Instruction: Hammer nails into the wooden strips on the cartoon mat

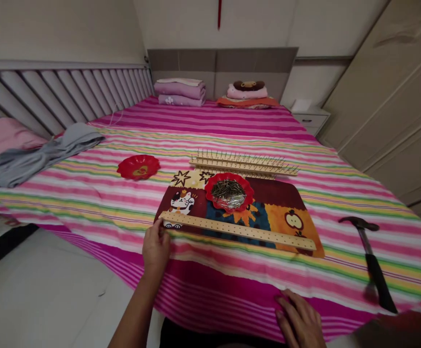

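Note:
My left hand (155, 246) pinches the left end of a pale wooden strip (232, 228) with rows of small dark holes. The strip lies along the near edge of a patterned mat (290, 193) with a cat and an apple on it. Behind the strip, a red scalloped dish (210, 193) full of metal nails rests on the mat. At the mat's far edge lie wooden strips (242, 166) with many nails standing out of them. My right hand (300, 319) lies on the bed's near edge, fingers stretched out and holding nothing.
A black-handled hammer (375, 270) lies on the striped bedspread (97, 203) at the right. Left of the mat is a second red dish (138, 166). Grey clothing (50, 150) lies farther left by the railing. Folded bedding (180, 92) is stacked at the headboard.

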`<action>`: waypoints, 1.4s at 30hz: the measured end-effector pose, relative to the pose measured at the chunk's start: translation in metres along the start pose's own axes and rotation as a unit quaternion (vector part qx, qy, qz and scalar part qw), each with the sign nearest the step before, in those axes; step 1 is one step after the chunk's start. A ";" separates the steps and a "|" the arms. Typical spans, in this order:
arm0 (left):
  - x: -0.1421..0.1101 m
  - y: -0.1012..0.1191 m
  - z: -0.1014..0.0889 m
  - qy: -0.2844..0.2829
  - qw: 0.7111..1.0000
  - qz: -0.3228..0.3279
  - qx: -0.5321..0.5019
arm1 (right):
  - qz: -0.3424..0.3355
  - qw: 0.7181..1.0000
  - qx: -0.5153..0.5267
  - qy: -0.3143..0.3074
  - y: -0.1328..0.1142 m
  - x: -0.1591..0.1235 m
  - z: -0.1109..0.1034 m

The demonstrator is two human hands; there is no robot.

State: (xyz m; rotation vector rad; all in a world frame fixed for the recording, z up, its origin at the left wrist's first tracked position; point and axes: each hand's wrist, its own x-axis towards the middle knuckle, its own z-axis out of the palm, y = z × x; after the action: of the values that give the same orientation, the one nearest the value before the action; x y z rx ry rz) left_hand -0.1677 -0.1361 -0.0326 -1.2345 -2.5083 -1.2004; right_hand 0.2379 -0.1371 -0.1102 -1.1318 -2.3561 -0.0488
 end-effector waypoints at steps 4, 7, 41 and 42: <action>0.003 -0.006 0.002 -0.022 1.000 -0.021 0.002 | 0.017 1.000 0.002 -0.009 0.004 -0.005 0.001; 0.004 -0.007 0.001 -0.022 1.000 -0.011 0.002 | 0.023 1.000 0.002 -0.015 0.005 -0.007 0.001; -0.020 0.014 0.017 -0.074 0.996 0.046 -0.033 | 0.031 0.999 0.001 -0.009 0.002 0.000 -0.008; -0.020 0.015 0.017 -0.072 0.996 0.049 -0.031 | 0.028 1.000 0.002 -0.007 0.001 0.001 -0.009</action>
State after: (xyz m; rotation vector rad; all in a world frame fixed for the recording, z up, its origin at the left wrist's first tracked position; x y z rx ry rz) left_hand -0.1392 -0.1315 -0.0430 -1.4903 -2.4913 -1.2162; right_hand 0.2415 -0.1380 -0.1022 -1.1989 -2.3346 -0.0166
